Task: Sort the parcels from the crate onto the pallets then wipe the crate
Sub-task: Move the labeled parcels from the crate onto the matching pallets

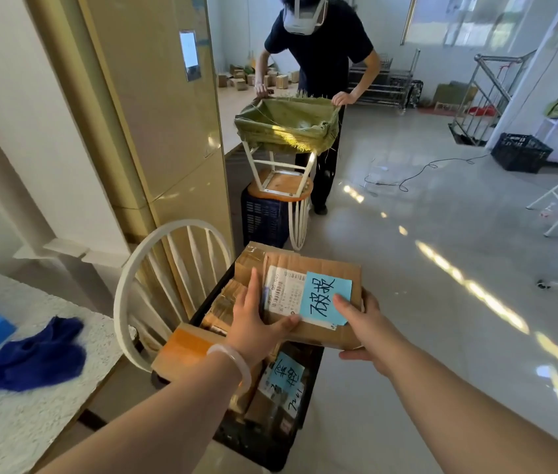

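I hold a flat cardboard parcel above the black crate, level with my chest. It carries a white shipping label and a blue note with black handwriting. My left hand grips its left edge with the thumb underneath. My right hand holds its near right corner, thumb on the blue note. Below, the crate holds several more cardboard parcels, one with its own blue note, and an orange-taped box at its left rim.
A white chair stands left of the crate. A dark blue cloth lies on the speckled counter at left. Ahead, a person holds a green sack stretched over an upturned stool on a dark crate. Another black crate sits far right.
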